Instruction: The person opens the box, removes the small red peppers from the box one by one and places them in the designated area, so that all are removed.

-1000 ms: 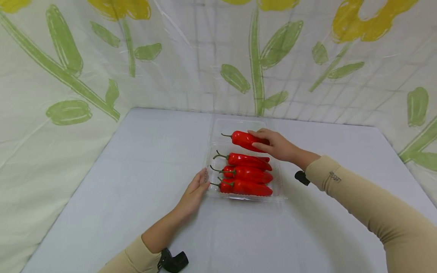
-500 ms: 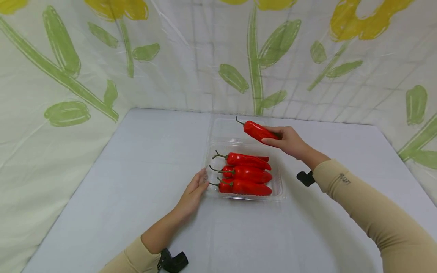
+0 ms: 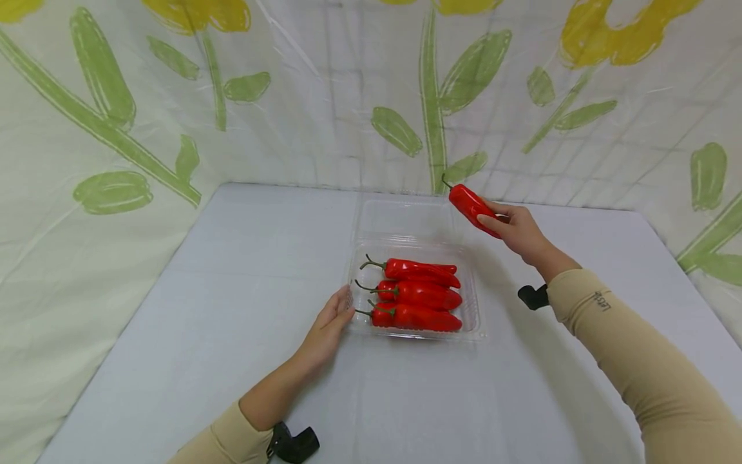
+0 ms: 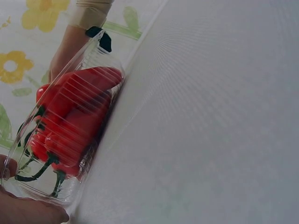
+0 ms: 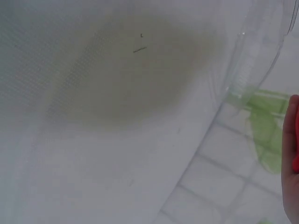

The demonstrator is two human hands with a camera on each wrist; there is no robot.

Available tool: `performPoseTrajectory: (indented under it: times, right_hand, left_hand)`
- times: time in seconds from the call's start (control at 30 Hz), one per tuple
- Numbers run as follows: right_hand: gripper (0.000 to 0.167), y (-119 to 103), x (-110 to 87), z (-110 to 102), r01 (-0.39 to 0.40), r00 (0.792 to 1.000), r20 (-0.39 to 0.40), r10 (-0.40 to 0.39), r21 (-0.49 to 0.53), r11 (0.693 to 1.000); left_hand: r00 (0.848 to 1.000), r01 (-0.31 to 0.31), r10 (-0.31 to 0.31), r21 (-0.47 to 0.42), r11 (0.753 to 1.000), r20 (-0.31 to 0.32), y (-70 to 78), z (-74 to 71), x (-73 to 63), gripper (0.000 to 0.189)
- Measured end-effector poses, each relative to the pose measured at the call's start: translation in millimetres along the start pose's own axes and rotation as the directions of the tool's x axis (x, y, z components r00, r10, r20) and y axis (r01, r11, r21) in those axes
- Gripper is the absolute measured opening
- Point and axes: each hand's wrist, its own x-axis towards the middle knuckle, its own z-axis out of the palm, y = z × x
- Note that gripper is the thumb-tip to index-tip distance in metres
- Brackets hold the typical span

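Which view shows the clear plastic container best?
The head view: it shows the clear plastic container from above, with its lid open behind. The left wrist view is closer but side-on; the right wrist view catches only a clear edge at upper right.

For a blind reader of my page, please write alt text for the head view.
A person's right hand holds a red chili pepper aloft while their left hand touches the left side of an open clear plastic clamshell on a white table. More chili peppers lie in it, roughly parallel.
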Motion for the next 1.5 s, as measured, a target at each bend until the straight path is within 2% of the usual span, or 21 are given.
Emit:
performPoseTrajectory:
  times: [0.4, 0.67, 1.03, 1.33, 1.5]
  right_hand:
    - [0.056, 15.9, 10.9, -3.9, -0.132, 0.985, -0.093, 0.144, 0.124, 0.983]
    - [0.057, 21.8, 20.0, 2.9, -0.204, 0.959, -0.151, 0.240, 0.217, 0.954]
    - [0.054, 32.7, 28.4, 10.6, -0.303, 0.937, -0.114, 0.329, 0.199, 0.932]
    - [0.053, 39.1, 32.8, 12.6, -0.316, 0.932, -0.118, 0.343, 0.201, 0.927]
    - [0.052, 38.3, 36.7, 17.8, -0.324, 0.928, -0.119, 0.353, 0.215, 0.922]
  left_hand:
    - [1.000, -0.018, 0.018, -0.019, 1.000, 0.008, -2.2, 0.7, 0.8, 0.053]
    - [1.000, -0.014, 0.014, -0.035, 0.999, -0.003, -1.2, 2.7, -1.4, 0.054]
    - [1.000, -0.005, 0.005, -0.035, 0.999, -0.011, -1.3, 4.7, -2.5, 0.055]
    - [1.000, -0.014, 0.014, -0.033, 0.999, -0.002, 0.3, 6.2, -4.4, 0.055]
    - [1.000, 0.001, -0.001, -0.035, 0.999, -0.008, -0.8, 5.1, -2.8, 0.055]
